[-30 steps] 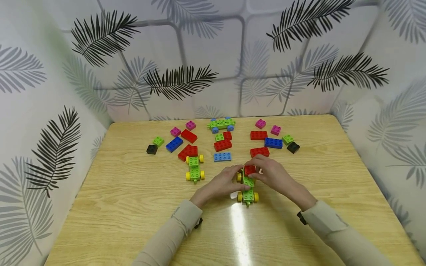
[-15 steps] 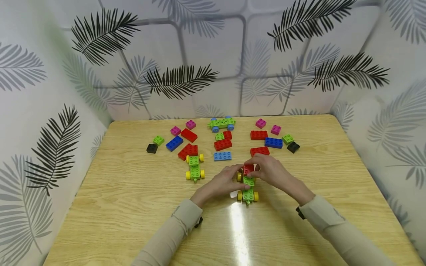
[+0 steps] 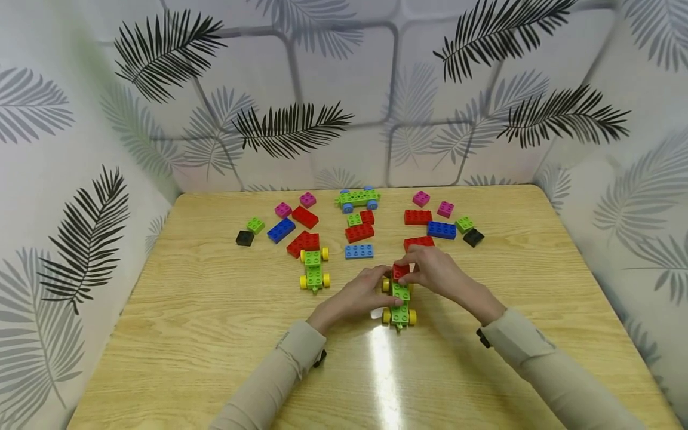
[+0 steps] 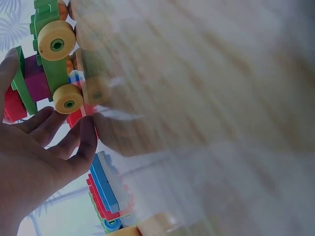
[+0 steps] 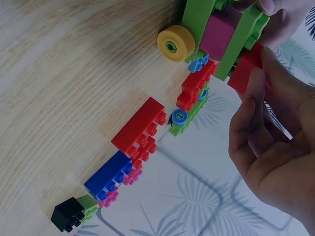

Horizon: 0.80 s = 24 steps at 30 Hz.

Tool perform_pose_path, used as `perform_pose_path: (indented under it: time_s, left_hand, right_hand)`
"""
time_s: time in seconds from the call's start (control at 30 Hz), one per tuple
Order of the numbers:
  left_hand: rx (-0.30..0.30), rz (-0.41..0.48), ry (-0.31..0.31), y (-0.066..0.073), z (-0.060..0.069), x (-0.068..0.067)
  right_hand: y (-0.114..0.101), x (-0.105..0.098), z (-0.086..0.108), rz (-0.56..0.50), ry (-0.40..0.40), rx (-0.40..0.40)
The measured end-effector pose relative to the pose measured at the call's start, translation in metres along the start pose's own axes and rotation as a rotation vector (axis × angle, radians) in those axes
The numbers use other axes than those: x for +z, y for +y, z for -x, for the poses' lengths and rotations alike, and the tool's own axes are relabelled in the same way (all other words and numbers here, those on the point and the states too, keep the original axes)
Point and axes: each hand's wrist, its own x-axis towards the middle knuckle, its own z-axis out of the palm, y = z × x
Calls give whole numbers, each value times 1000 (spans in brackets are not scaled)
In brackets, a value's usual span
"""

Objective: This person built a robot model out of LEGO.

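Note:
A green toy car point(image 3: 399, 315) on yellow wheels stands before me. In the right wrist view a magenta brick point(image 5: 217, 37) lies between its green base and a green upper brick point(image 5: 241, 42). At the far end of that upper brick sits a red brick point(image 5: 246, 69), pinched between the thumb and fingers of my right hand point(image 3: 438, 275). My left hand point(image 3: 360, 297) holds the car from the left. Its thumb is on the green upper brick and its other fingers are by a far wheel point(image 4: 68, 99). The red brick's underside is hidden.
A second yellow-wheeled green car point(image 3: 314, 276) stands to the left. Further back are a light blue brick point(image 3: 359, 251), a green car base with blue wheels point(image 3: 358, 198), and loose bricks at both sides, including blue bricks point(image 3: 442, 230) and black bricks point(image 3: 473, 237).
The red brick, tilted earlier, now lies flatter on the car's far end. My right hand has shifted slightly with it; my left hand stays in place.

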Motion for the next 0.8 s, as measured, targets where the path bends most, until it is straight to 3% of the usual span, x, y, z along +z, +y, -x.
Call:
perform_pose_path:
  time_s: [0.57,0.8]
  left_hand:
    - [18,-7,2,-2,-1,-1]
    - [0,-3,-8,-1,1,-1]
  right_hand:
    - [5,1,-4,-115,-40,26]
    - [5,2,-5,-81,-55,41]
